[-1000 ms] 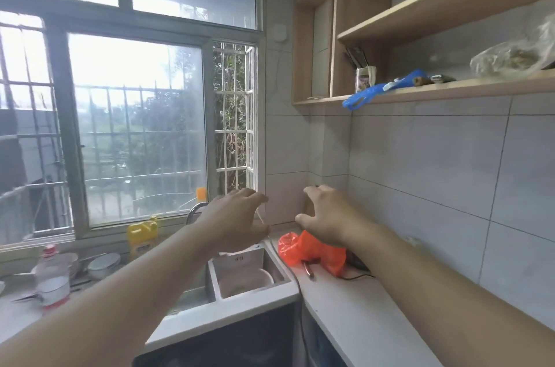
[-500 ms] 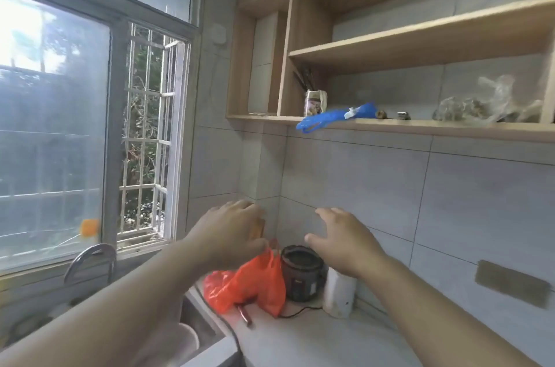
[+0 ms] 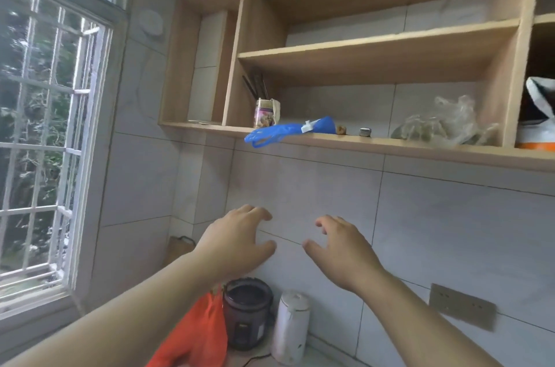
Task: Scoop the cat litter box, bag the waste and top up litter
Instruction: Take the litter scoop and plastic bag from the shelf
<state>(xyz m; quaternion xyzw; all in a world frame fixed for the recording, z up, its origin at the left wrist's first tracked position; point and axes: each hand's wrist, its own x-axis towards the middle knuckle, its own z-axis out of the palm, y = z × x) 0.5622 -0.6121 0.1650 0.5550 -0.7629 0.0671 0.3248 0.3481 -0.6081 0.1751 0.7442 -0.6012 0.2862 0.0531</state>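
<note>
Writing: none readable; tin (image 3: 264, 113) label blurred.
Left hand (image 3: 237, 242): raised before the wall tiles, fingers loosely spread, empty.
Right hand (image 3: 342, 249): alongside, fingers spread, empty.
Blue bags (image 3: 279, 133): on shelf (image 3: 390, 147) edge, above both hands.

Grey tiled walls (image 3: 300, 186) meet in a corner, with a wooden open shelf unit (image 3: 375, 51) mounted high on the right wall. On the left wall a barred window (image 3: 45, 141) lets in daylight, with green leaves outside. Low on the right, a wall socket plate (image 3: 461, 310) sits on the tiles.
</note>
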